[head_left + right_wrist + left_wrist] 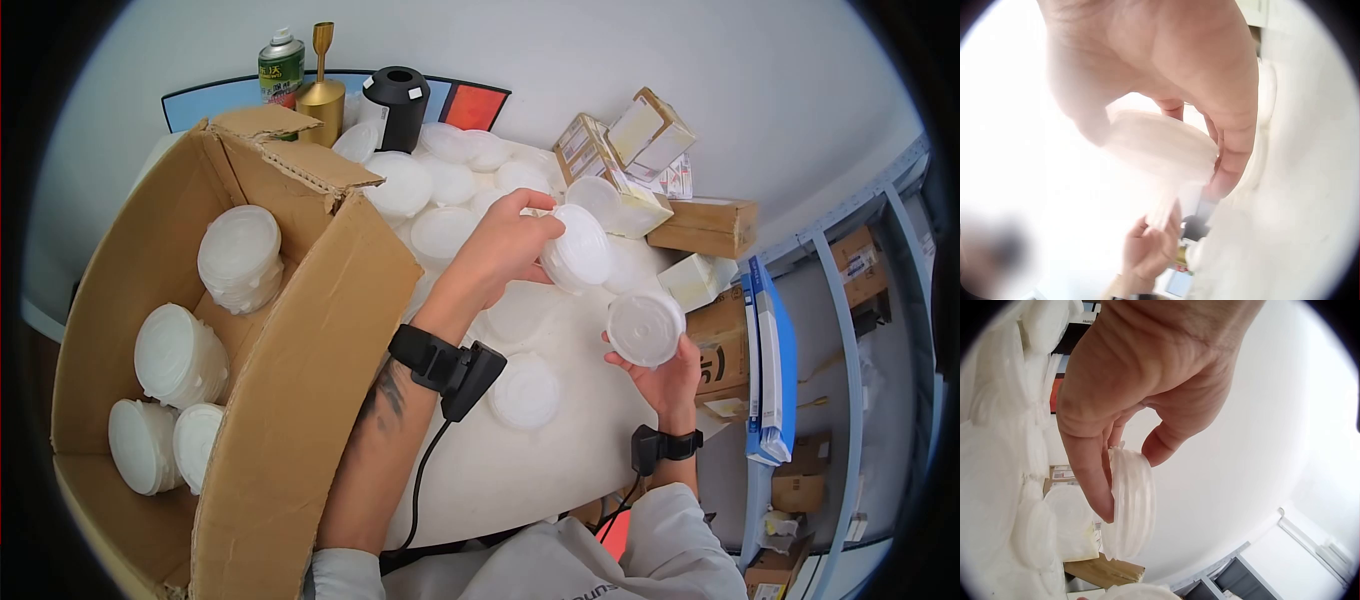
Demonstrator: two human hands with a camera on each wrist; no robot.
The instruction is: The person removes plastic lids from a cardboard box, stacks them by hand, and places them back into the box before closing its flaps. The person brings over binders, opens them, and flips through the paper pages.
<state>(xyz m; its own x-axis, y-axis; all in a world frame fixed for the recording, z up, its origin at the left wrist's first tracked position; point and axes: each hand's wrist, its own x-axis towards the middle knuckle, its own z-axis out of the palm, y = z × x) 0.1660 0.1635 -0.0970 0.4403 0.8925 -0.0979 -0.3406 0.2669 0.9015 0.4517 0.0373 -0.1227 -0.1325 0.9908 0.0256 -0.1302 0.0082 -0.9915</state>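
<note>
Evidently, a ribbed stack of thin round lids (1135, 503) is pinched edge-on in the left hand (508, 243), with the thumb set on one side and the fingers on the other, the gap between them only as wide as the stack. By the right hand (670, 378), a second round piece (645, 328) is gripped around its rim, its flat face turned up; whether it is one lid or several nested together cannot be told, since it is washed out in the wrist view. The two pieces are held above the table (450, 495), near each other but apart.

The step in hand is judged to be the gathering and nesting of lids into stacks. For the next move, the two faces would need to be brought parallel and the rims lined up before any pressing, with the left stack kept lightly squeezed so that it is not fanned out or bent.

In look, the lids are milky white and translucent, with raised rims and concentric rings; slightly uneven edges are shown by the left stack. Beyond the hands, more lids (443, 233) are spread over the table, some overlapped. To the left, four stacks (240, 255) are held in an open cardboard box (310, 400).
</note>
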